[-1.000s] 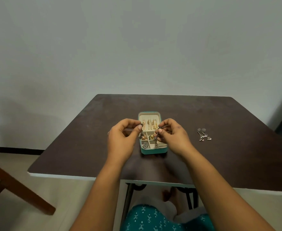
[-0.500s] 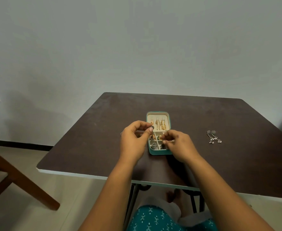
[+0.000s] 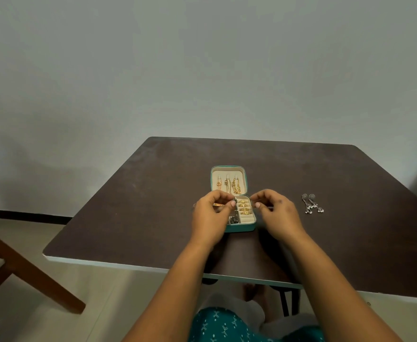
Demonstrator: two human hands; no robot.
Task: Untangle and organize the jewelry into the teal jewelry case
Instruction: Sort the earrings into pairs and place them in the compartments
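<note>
The teal jewelry case (image 3: 240, 227) lies open at the middle of the dark table (image 3: 140, 206). Gold chains (image 3: 234, 186) hang in its lid. Gold rings (image 3: 243, 207) sit in the ring rolls on the right side of the base, and small dark earrings (image 3: 233, 220) lie in a front-left compartment. My left hand (image 3: 211, 217) is over the case's left side and pinches a small dark earring (image 3: 232, 201) between thumb and forefinger. My right hand (image 3: 276, 214) hovers just right of the case with loosely curled fingers, and I see nothing in it. A pair of silver dangling earrings (image 3: 312, 206) lies on the table further right.
The table's white front edge (image 3: 128, 264) runs close to my lap. A brown wooden chair frame (image 3: 29, 275) stands on the floor at the left. A plain wall rises behind the table.
My right hand lowered its dangling earring into the case and has drawn back to the right, now showing nothing in it. My left hand keeps its pinch. The camera moved closer and left.
</note>
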